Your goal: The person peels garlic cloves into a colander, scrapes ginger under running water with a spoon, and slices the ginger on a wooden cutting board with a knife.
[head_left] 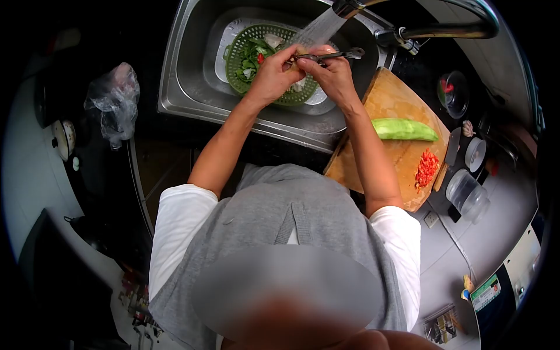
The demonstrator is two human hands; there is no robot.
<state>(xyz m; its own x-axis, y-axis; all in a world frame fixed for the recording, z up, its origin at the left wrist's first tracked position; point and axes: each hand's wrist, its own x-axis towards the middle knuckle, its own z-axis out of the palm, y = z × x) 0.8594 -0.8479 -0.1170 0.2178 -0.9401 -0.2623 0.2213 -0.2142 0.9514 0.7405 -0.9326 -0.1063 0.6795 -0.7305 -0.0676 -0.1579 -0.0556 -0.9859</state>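
Note:
Over the sink, my left hand (275, 77) and my right hand (330, 74) meet with fingertips close together under the running tap. My right hand is closed on a dark metal peeler (347, 53), its handle end pointing right. Pinched in my left hand is a small yellowish piece (300, 51), mostly hidden by the fingers. Just below both hands sits a green colander (234, 53) holding leafy greens (252, 58), a red bit and pale scraps. The colander stands in the steel sink (201, 87).
Water falls from the tap (349, 8). Right of the sink, a wooden cutting board (402, 166) carries a peeled green gourd (405, 129), chopped red chili (427, 169) and a knife (448, 157). Clear containers (468, 195) stand farther right. A plastic bag (115, 102) lies at left.

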